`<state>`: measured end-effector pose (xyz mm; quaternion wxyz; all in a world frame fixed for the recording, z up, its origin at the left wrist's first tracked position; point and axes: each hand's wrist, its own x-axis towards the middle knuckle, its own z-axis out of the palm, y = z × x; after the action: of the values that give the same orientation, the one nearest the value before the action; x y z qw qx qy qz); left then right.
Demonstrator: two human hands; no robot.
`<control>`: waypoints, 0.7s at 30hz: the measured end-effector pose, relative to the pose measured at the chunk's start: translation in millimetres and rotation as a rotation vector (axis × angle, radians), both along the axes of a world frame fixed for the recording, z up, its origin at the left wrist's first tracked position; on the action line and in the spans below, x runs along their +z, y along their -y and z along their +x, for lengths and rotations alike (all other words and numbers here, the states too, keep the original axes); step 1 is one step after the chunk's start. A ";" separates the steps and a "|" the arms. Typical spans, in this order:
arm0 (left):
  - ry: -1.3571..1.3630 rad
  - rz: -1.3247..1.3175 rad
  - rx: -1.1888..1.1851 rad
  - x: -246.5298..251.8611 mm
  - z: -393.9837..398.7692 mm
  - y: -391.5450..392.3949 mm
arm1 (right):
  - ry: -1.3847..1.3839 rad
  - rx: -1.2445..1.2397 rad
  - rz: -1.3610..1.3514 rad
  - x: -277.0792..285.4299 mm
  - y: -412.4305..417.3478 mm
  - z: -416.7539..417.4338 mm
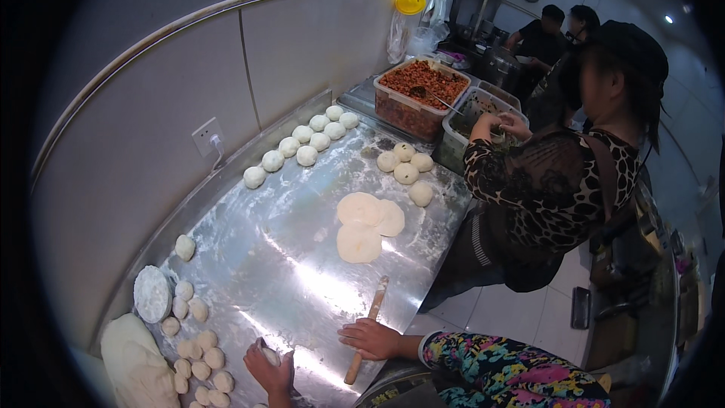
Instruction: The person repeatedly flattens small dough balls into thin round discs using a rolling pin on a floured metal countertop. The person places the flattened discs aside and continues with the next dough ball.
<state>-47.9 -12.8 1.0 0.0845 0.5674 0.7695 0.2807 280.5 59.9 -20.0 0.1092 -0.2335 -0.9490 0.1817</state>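
My left hand [267, 371] is at the bottom of the table, curled around a small dough piece [272, 356], partly hidden by the fingers. To its right, my right hand [369, 338] lies over the lower half of a wooden rolling pin [378, 300], which rests slantwise near the table's edge. Beyond the pin, three flat dough rounds [359, 243] overlap on the steel tabletop [255, 238]. Several small dough balls [214, 357] sit left of my left hand, beside a large mass of dough [135, 360] and a bowl of flour [152, 293].
Floured filled balls [306, 155] line the wall side; smoother ones [406, 173] cluster at the far right. A tub of reddish filling [416, 96] stands at the far end. A co-worker [558, 181] reaches into a second tub [453, 124]. A plugged-in wall socket [208, 135] is at left.
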 end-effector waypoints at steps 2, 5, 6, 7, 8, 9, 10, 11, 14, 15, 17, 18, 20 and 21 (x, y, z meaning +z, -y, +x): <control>0.006 0.107 -0.108 -21.9 -13.6 5.8 | -0.020 0.007 0.007 2.3 -1.0 -4.0; 0.142 0.057 -0.135 -15.7 -3.3 11.8 | -0.029 0.021 0.029 3.8 -1.8 -0.1; 0.160 0.024 -0.120 -17.2 -5.0 13.1 | -0.030 0.038 0.036 2.8 -3.0 1.0; 0.172 -0.005 -0.107 -12.1 -4.7 12.2 | -0.019 0.043 0.031 3.1 -3.3 1.2; 0.164 -0.060 -0.097 -6.1 -2.0 12.2 | -0.007 0.047 0.027 3.3 -3.2 2.1; 0.171 -0.007 -0.040 -6.9 0.6 15.8 | 0.001 0.053 0.027 5.9 -5.4 1.8; 0.179 0.045 0.016 -9.3 3.2 19.3 | -0.029 0.049 0.008 8.6 -5.3 1.8; 0.186 0.096 0.072 -10.4 6.2 22.5 | -0.024 0.041 0.007 10.9 -4.5 0.7; 0.160 -0.002 0.038 -19.7 18.5 43.3 | -0.040 0.048 0.015 0.5 -4.3 -0.2; 0.119 -0.036 0.014 -18.0 20.5 42.0 | -0.027 0.050 -0.005 4.0 -5.8 -1.2; 0.002 -0.135 -0.023 -12.0 11.8 32.3 | 0.000 0.054 -0.043 11.0 -6.7 -2.1; -0.052 -0.190 -0.041 -0.9 9.5 24.9 | -0.001 0.054 -0.053 11.2 -7.3 -0.9; -0.100 -0.269 -0.033 1.2 6.5 6.9 | -0.008 0.061 -0.071 8.2 -7.3 -0.3; -0.119 -0.274 -0.020 -2.4 11.3 0.6 | -0.005 0.058 -0.072 7.6 -7.9 0.0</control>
<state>-36.5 -13.4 -1.4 0.1183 0.5739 0.7985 0.1381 280.5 67.8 -12.4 0.0975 -0.2094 -0.9479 0.2193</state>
